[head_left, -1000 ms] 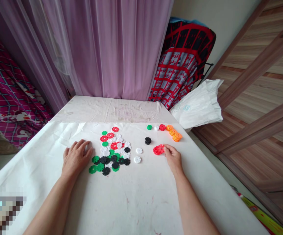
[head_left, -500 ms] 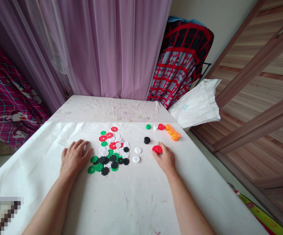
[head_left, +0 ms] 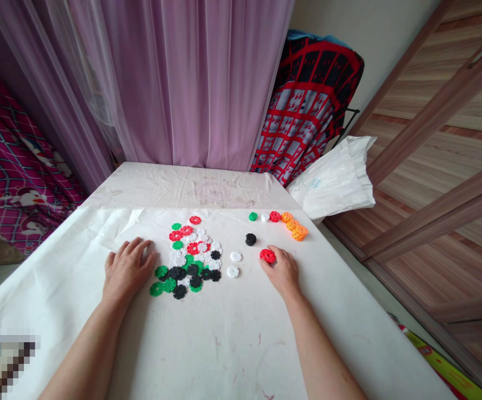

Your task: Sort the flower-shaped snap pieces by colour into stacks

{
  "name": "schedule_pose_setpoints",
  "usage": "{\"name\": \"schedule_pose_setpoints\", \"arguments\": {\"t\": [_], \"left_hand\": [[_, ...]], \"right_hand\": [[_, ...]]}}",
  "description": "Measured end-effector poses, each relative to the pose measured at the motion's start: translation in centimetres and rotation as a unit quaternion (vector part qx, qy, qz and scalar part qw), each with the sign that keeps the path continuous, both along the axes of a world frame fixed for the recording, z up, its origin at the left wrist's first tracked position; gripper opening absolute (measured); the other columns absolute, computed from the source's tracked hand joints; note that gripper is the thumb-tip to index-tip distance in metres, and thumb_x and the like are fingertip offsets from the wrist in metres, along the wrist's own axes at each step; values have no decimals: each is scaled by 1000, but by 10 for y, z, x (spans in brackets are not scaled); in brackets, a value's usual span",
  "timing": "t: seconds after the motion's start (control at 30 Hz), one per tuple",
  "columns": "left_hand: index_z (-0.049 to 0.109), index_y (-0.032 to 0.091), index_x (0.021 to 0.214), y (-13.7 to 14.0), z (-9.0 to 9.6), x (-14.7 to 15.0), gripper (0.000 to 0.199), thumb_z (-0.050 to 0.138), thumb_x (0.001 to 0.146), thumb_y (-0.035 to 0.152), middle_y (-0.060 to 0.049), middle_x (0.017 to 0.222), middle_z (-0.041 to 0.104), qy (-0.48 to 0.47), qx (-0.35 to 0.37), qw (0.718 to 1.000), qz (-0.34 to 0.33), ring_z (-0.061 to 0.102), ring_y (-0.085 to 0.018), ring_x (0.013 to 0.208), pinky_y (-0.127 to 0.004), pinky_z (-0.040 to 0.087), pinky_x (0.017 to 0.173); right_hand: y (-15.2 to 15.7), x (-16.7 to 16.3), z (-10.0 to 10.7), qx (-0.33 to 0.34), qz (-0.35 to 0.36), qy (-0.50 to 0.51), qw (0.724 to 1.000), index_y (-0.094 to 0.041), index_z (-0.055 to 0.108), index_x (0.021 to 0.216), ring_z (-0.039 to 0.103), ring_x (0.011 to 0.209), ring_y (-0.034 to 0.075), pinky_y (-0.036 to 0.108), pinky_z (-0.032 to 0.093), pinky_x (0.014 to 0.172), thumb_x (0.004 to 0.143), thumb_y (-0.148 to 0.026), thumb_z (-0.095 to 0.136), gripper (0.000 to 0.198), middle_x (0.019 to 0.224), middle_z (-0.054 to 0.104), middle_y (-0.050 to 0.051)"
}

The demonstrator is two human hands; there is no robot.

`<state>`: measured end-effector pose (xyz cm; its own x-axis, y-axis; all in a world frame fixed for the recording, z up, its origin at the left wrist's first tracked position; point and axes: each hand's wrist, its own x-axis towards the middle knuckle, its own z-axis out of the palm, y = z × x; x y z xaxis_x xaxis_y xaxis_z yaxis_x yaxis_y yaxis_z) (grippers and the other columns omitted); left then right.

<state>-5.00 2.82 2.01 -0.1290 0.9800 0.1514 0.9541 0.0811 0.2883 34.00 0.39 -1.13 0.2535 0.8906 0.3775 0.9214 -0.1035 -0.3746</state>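
My left hand (head_left: 128, 269) rests on the white tablecloth with its fingers stretched out, holding nothing. Just right of it spreads a loose pile of notched plastic discs (head_left: 178, 258) in green, black, white and red. My right hand (head_left: 282, 272) pinches a small stack of red notched discs (head_left: 267, 255) between thumb and fingers. Left of that hand lie two groups of white discs (head_left: 233, 271), one behind the other, and a black disc stack (head_left: 251, 239). Farther back, a green disc (head_left: 253, 216), white discs (head_left: 264, 218), red discs (head_left: 274, 216) and orange discs (head_left: 294, 226) form a bent row.
The table's white cloth (head_left: 199, 344) runs to the purple curtain (head_left: 207, 83). A white bag (head_left: 332, 178) hangs by the right back edge. Wooden cabinet doors (head_left: 441, 166) stand at right, and a red-and-black patterned cloth (head_left: 303, 105) is behind.
The red stack in my right hand has turned slightly, showing more of its flat top, while the fingers shifted a little. My left hand and the other discs have stayed put.
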Motion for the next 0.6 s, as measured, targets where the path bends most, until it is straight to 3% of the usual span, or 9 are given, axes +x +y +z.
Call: {"name": "schedule_pose_setpoints", "arguments": {"t": [0.37, 0.6], "left_hand": [[61, 27, 129, 0, -4, -2, 50, 36, 93, 51, -8, 147, 53, -11, 10, 1000, 4, 39, -32, 141, -55, 29, 115], [61, 24, 130, 1, -3, -2, 52, 34, 93, 51, -11, 148, 51, -8, 5, 1000, -1, 39, -34, 141, -58, 28, 115]], "right_hand": [[47, 28, 2, -21, -113, -10, 993, -23, 69, 110, 60, 99, 29, 39, 42, 84, 79, -38, 63, 35, 102, 70, 11], [68, 35, 9, -47, -173, 8, 984, -16, 63, 123, 58, 105, 31, 40, 41, 89, 81, -42, 61, 49, 115, 67, 17]]}}
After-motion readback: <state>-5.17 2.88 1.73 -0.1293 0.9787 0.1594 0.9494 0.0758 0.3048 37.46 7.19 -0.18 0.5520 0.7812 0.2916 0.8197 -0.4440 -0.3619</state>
